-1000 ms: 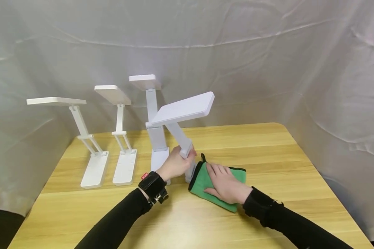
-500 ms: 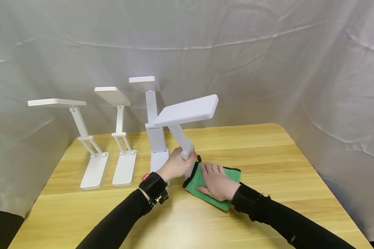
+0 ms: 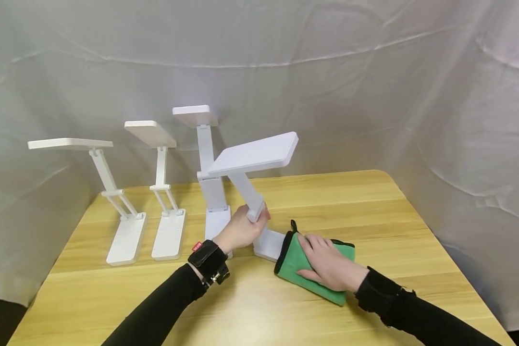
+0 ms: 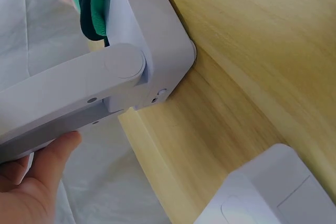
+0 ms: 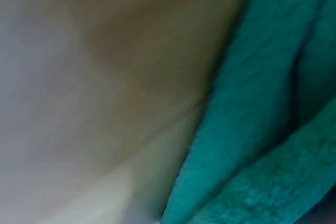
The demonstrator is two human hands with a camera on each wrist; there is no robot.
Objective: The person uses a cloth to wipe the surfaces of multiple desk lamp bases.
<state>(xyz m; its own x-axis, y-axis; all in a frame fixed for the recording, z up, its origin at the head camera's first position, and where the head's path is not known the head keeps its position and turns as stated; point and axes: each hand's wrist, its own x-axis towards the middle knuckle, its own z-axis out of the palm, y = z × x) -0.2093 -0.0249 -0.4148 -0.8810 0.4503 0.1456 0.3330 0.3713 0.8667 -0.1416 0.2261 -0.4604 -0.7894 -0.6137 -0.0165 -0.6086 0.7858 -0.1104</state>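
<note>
A white folding desk lamp [image 3: 256,153] stands right of centre on the table, its head tilted up to the right. My left hand [image 3: 240,229] grips its arm below the middle hinge; in the left wrist view a thumb [image 4: 52,156] lies along the arm [image 4: 58,95]. My right hand [image 3: 327,265] lies with extended fingers on a folded green cloth [image 3: 295,259] with black edging, pressing it over the right part of the lamp's base [image 3: 270,244]. The cloth [image 5: 247,93] fills the right side of the right wrist view.
Three more white lamps stand to the left: one far left [image 3: 127,238], one beside it [image 3: 168,235] and one [image 3: 217,221] just behind my left hand. The wooden table [image 3: 393,230] has grey sheeting [image 3: 328,96] behind and around it.
My right hand and the cloth slid slightly left, then right, uncovering the left part of the lamp's base. My left hand keeps its grip on the lamp arm. The head view shifted a little.
</note>
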